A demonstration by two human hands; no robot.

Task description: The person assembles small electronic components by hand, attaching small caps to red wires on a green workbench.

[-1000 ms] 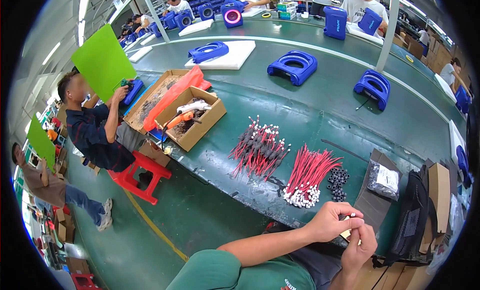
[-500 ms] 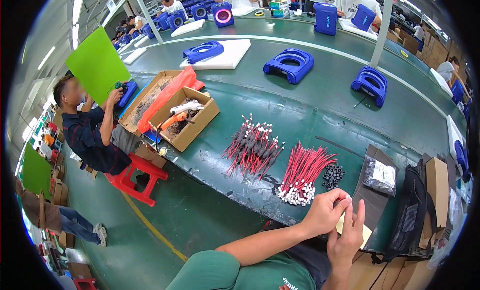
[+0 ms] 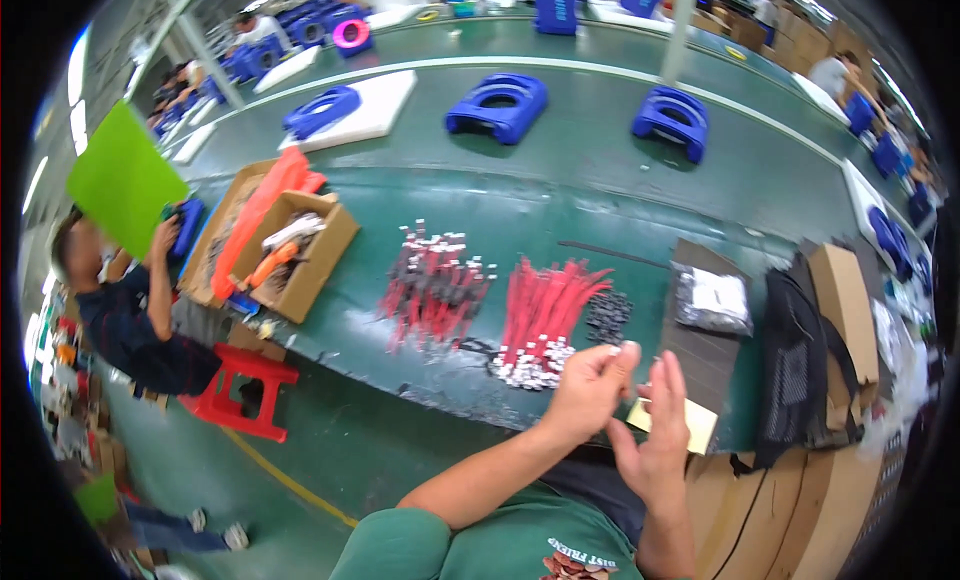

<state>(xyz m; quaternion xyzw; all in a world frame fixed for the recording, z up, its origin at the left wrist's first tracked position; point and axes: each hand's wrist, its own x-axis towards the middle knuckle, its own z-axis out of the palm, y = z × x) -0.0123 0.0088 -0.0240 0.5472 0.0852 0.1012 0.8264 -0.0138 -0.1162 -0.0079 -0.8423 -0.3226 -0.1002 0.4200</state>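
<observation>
My left hand (image 3: 588,392) is closed, thumb pressed against the fingers; anything in the pinch is too small or blurred to make out. Just right of it, apart from it, my right hand (image 3: 655,442) has its fingers stretched up and its thumb away, with nothing visible in it. Beyond the left hand lies a bundle of red wires (image 3: 545,305) with white connectors at the near end. Small black rings (image 3: 607,316) are heaped beside that bundle. Farther left is a pile of red wires with black sleeves (image 3: 436,285). Yellow paper (image 3: 700,420) lies behind the right hand.
A clear bag (image 3: 712,298) rests on dark cardboard (image 3: 690,365), with a black mesh bag (image 3: 795,350) to its right. Leftward stands an open carton (image 3: 322,270) with hand tools. Blue plastic housings (image 3: 497,108) sit across the green bench. A co-worker (image 3: 125,315) sits at left.
My hands have moved apart, the right one's fingers no longer at the left one's fingertips. The whole view has shifted, so the bench things appear farther left.
</observation>
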